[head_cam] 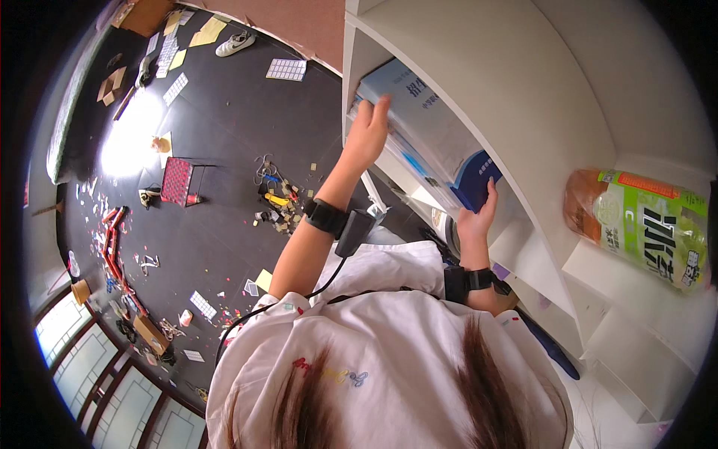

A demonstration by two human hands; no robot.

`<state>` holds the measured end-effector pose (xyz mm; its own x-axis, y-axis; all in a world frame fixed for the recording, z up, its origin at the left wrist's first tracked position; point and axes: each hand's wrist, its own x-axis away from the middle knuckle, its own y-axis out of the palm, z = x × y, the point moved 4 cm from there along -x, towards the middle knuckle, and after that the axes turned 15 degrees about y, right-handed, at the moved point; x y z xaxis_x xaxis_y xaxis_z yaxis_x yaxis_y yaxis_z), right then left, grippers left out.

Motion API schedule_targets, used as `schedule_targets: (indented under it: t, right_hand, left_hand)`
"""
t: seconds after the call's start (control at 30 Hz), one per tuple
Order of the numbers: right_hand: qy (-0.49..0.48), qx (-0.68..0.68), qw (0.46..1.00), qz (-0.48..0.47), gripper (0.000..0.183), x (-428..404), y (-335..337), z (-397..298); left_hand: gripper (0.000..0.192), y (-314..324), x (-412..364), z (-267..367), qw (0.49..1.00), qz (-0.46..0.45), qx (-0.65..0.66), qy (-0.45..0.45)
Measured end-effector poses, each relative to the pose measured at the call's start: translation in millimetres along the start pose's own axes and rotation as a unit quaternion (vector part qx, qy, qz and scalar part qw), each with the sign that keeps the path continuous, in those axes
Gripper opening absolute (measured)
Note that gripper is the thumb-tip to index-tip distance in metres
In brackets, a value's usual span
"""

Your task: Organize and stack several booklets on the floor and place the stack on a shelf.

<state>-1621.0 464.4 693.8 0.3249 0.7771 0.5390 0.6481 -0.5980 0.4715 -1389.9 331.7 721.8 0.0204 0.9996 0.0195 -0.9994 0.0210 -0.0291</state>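
A stack of booklets point(426, 123) with a light-blue cover bearing writing is tilted inside a white shelf compartment. My left hand point(367, 132) grips its left edge near the far end, with fingers over the cover's side. At the near end, my right hand point(477, 219) holds the dark-blue corner, thumb on the cover and the other fingers underneath, partly hidden. Pale page edges and a bright blue spine show along the stack's left side. The back of the compartment is hidden behind the booklets.
White shelving point(505, 84) rises close on the right, with a green-labelled plastic bottle point(634, 224) in one compartment. The dark floor point(235, 118) holds a red woven stool point(178, 181), a sneaker point(235, 44), a cardboard box point(151, 332), scattered papers and small debris.
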Motion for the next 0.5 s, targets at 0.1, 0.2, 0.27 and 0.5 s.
schedule_targets:
  t: [0.1,0.2,0.27,0.5]
  right_hand:
    - [-0.01,-0.025,0.999,0.017,0.036,-4.2,-2.3,2.9]
    - [-0.01,-0.042,0.999,0.031,0.037,-5.0,-4.1,0.5]
    - [-0.006,-0.046,0.999,0.021,0.037,-5.8,-3.3,-3.1]
    - [0.023,-0.014,0.999,0.037,0.042,-13.0,-4.0,-2.4]
  left_hand:
    - [0.048,-6.5,5.8,-13.8,0.985,-0.069,0.16,0.008]
    - [0.04,-5.9,22.1,-46.0,0.969,-0.162,0.165,-0.086]
    - [0.035,12.1,38.7,-65.4,0.932,-0.307,0.129,-0.145]
    - [0.035,94.5,77.3,-77.7,0.872,-0.354,0.122,-0.316]
